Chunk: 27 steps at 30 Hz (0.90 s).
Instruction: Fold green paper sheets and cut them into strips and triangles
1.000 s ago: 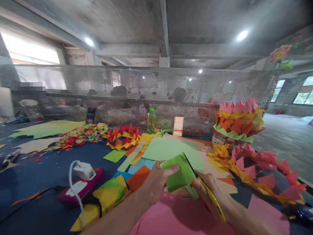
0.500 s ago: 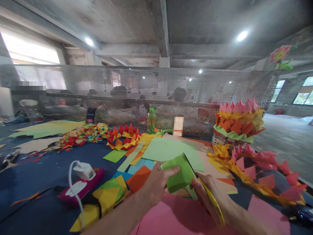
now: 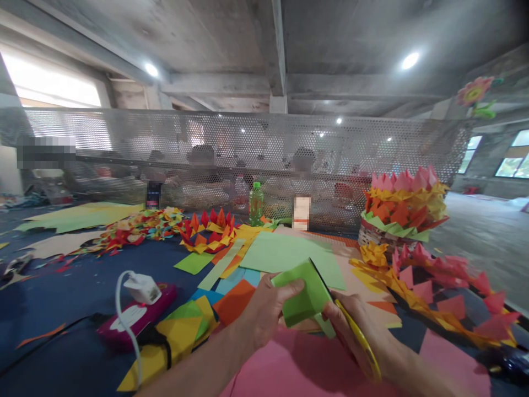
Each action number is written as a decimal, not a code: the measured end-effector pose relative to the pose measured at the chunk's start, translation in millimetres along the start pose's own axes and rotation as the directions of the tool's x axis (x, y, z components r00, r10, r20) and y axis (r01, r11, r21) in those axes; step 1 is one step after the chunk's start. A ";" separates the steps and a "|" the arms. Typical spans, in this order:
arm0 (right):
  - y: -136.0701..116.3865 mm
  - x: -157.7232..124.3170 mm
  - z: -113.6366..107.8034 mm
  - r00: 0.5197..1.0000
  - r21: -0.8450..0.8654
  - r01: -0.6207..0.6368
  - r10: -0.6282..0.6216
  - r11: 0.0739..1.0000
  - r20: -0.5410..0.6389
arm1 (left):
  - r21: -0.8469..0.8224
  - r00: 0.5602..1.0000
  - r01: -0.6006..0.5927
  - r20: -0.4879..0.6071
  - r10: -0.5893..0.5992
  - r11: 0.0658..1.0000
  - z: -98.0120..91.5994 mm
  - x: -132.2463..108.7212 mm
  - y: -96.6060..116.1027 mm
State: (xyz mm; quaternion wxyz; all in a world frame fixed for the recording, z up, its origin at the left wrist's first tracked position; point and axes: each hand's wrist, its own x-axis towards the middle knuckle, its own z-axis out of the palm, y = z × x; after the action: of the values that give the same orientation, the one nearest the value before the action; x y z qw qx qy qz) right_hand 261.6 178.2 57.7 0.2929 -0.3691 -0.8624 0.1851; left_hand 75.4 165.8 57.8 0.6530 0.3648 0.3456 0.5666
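Between thumb and fingers, my left hand (image 3: 269, 309) pinches a folded piece of green paper (image 3: 303, 298). My right hand (image 3: 366, 320) is wrapped around a pair of scissors (image 3: 359, 339) with yellow handles. A dark blade edge lies along the right side of the green paper, and the fingers of my right hand are close to that edge. How far the blades are apart is hidden. A narrow pale green strip hangs below the paper. Beneath both hands lies a large pink sheet (image 3: 289, 366).
Loose coloured sheets (image 3: 289, 251) cover the middle. A magenta power strip (image 3: 136, 320) with a white charger (image 3: 142, 289) sits left. A red-yellow folded-paper ring (image 3: 209, 231), paper scraps (image 3: 136, 229) and a green bottle (image 3: 256, 204) stand beyond. Folded-paper flowers (image 3: 405, 204) are right, mesh (image 3: 231, 138) behind.
Almost nothing differs. Both hands, the green paper and the scissors stay in the same place, with only a very slight shift of the view.
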 end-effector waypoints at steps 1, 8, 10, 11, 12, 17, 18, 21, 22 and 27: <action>-1.6 0.2 -1.9 1.000 0.004 0.007 -0.007 1.000 0.011 | 0.001 1.000 -0.011 0.027 0.011 1.000 -0.5 0.4 -0.3; -8.3 4.4 -9.0 0.998 0.108 0.039 -0.044 0.993 0.044 | -0.003 1.000 0.018 -0.003 -0.018 1.000 1.6 0.1 -2.0; -10.7 4.3 -10.2 0.998 0.119 0.031 -0.037 0.992 0.056 | -0.003 0.999 0.024 -0.043 -0.024 1.000 3.7 -1.3 -1.6; -11.7 4.0 -10.5 0.998 0.116 0.024 -0.031 0.993 0.058 | 0.002 0.998 0.022 -0.051 -0.022 1.000 4.7 -2.0 -1.3; -12.6 3.8 -10.6 0.998 0.113 0.017 -0.024 0.993 0.060 | 0.006 0.998 0.022 -0.050 -0.022 1.000 5.6 -2.6 -1.0; -10.6 3.1 -7.0 0.998 0.160 -0.037 0.027 0.986 0.064 | -0.002 0.998 0.035 -0.058 -0.035 0.999 7.8 -3.3 -0.6; -9.5 3.1 -6.1 0.997 0.173 -0.034 0.021 0.984 0.077 | -0.006 0.998 0.035 -0.046 -0.035 0.999 7.8 -3.0 -1.0; -6.1 2.8 -4.2 0.996 0.172 -0.044 0.031 0.984 0.080 | -0.006 0.999 0.028 -0.025 -0.028 1.000 7.1 -2.1 -3.4; -5.0 2.6 -3.5 0.997 0.167 -0.052 0.041 0.985 0.072 | -0.010 0.999 0.030 -0.027 -0.030 1.000 6.7 -1.9 -4.4; 2.6 1.4 3.0 0.995 0.174 -0.099 0.093 0.980 0.038 | -0.030 0.999 0.037 0.003 -0.037 0.999 4.2 -0.9 -7.2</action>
State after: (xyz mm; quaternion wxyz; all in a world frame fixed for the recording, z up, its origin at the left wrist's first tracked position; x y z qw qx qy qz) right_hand 260.2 180.6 54.6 0.3025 -0.3802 -0.8280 0.2799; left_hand 82.4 163.9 53.6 0.6692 0.3493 0.3428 0.5592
